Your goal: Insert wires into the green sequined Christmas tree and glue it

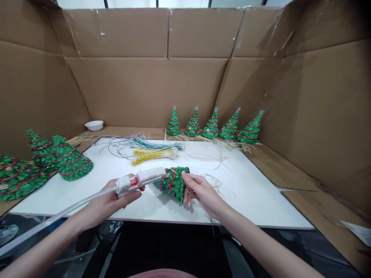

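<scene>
My left hand (116,197) grips a white glue gun (140,180) with an orange trigger and a long clear glue stick trailing back to the left. Its nozzle points right and touches a small green sequinned Christmas tree (172,184) that lies tilted above the white board (261,193). My right hand (199,191) holds that tree from the right side, together with thin pale wires that hang from its base.
Several finished small trees (211,125) stand in a row at the back. Larger green trees (71,158) lie at the left. Bundles of green and yellow wires (153,150) lie mid-board. A white bowl (94,125) sits back left. Cardboard walls surround the bench.
</scene>
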The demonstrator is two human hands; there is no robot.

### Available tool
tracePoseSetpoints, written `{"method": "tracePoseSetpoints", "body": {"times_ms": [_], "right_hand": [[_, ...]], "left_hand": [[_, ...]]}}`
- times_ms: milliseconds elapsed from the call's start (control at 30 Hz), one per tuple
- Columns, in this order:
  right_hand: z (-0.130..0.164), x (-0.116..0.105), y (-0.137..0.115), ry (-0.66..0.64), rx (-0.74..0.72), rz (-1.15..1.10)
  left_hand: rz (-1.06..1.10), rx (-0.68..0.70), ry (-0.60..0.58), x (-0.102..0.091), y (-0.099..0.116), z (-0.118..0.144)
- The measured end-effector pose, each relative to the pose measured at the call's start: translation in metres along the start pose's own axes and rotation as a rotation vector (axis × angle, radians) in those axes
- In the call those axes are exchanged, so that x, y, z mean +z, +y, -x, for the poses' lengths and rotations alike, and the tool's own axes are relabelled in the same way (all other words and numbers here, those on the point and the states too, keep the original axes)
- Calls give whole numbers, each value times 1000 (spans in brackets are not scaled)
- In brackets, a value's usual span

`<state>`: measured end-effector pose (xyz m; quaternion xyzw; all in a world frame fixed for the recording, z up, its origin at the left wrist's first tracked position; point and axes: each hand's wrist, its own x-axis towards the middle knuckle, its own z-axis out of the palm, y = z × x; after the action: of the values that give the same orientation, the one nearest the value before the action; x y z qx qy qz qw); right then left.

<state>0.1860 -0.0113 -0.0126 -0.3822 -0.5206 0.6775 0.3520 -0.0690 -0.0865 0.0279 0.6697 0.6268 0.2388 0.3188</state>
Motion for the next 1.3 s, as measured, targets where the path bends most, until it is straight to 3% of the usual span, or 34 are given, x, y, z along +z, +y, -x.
{"method": "tracePoseSetpoints", "body": {"times_ms": [267,467,1300], "right_hand": [[2,1,-1,3,3,22],[0,1,-1,5,2,27],[0,1,-3,6,8,38]], "left_hand": [[-137,213,75,-1,9,-3],[-163,280,106,0,4,-4],[-184,289,122,0,10,-1]]}}
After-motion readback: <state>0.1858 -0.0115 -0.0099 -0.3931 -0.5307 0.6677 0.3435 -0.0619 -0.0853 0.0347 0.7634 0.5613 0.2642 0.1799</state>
